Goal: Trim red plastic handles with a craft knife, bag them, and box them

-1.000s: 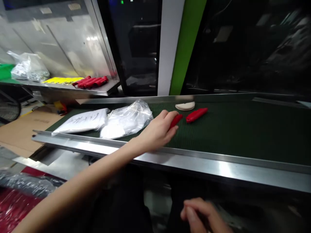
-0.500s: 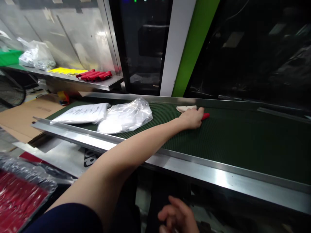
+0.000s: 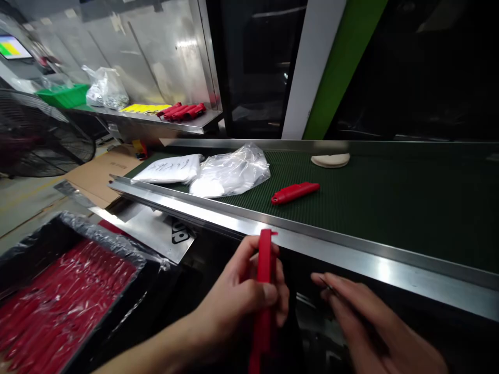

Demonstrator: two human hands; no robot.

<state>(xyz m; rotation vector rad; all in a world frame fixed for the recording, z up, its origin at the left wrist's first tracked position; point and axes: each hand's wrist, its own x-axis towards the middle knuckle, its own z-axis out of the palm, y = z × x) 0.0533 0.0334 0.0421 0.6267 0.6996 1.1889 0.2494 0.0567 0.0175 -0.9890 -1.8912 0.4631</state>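
My left hand (image 3: 249,291) is closed around a long, narrow red plastic part (image 3: 265,265) and holds it upright in front of the belt's near rail. To its right my right hand (image 3: 366,317) has its thumb and fingers pinched together. A thin dark sliver shows between those fingertips, too small and blurred to name. Beyond both hands, a similar red part (image 3: 295,192) lies on the dark green ribbed conveyor belt (image 3: 382,208). Farther back on the belt rests a folded off-white pad (image 3: 330,161), which looks like cloth.
Clear plastic bags with white contents (image 3: 232,171) lie on the belt's left. A metal rail (image 3: 335,246) edges the near side. At lower left stands a black-lined bin (image 3: 144,296) full of red parts. More red parts (image 3: 183,111) sit on a shelf; a fan (image 3: 47,137) stands left.
My left hand has drawn back from the belt and now holds a red part near me. My right hand shows more fully, fingers pinched. The view has swung left.
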